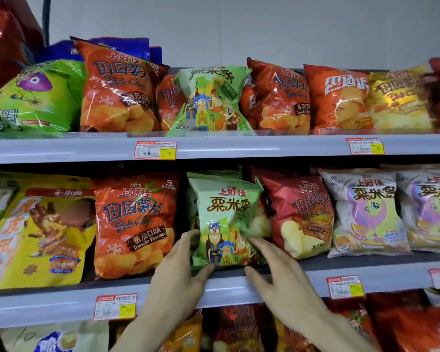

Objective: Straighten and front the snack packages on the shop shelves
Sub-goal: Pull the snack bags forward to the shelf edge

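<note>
A light green snack bag (224, 219) stands upright near the middle of the middle shelf (61, 301), facing out. My left hand (178, 275) touches its lower left side, thumb under its bottom edge. My right hand (277, 273) touches its lower right side with fingers spread. Both hands cup the bag between them. An orange tomato chip bag (135, 224) stands to its left and a dark red chip bag (300, 214) to its right. On the top shelf (239, 146) a matching green bag (211, 102) leans forward over the edge.
A yellow bag (36, 232) is at the far left of the middle shelf, white pony bags (366, 212) at the right. Orange, red and yellow bags line the top shelf. Price tags (155, 150) hang on the shelf rails. More bags fill the lowest shelf.
</note>
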`<state>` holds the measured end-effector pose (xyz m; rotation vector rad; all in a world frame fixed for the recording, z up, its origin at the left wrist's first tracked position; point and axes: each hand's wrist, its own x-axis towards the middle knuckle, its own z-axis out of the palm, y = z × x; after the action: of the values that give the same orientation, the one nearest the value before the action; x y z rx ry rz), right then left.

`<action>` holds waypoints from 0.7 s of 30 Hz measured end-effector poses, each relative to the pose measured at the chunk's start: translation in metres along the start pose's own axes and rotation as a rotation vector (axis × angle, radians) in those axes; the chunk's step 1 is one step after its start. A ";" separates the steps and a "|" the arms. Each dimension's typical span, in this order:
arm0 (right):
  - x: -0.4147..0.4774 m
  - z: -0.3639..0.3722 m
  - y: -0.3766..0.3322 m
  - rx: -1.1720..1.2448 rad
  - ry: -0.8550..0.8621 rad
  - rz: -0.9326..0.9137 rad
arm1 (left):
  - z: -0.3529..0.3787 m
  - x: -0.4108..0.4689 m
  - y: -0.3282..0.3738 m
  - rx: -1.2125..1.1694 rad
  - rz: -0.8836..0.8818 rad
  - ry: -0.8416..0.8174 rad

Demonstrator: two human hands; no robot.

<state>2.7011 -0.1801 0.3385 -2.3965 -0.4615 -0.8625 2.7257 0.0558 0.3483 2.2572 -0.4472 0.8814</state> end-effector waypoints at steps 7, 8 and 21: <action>-0.007 -0.025 -0.014 -0.180 -0.093 -0.046 | -0.018 -0.011 0.016 0.164 -0.011 -0.032; -0.007 -0.029 -0.018 -0.207 -0.091 -0.067 | -0.023 -0.013 0.019 0.186 -0.018 -0.046; -0.001 -0.014 -0.090 -0.232 -0.244 -0.384 | -0.109 -0.063 0.029 0.583 -0.218 -0.179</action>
<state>2.6503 -0.1178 0.3805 -2.6893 -0.9901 -0.8203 2.6140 0.1143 0.3780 2.8635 -0.0069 0.7653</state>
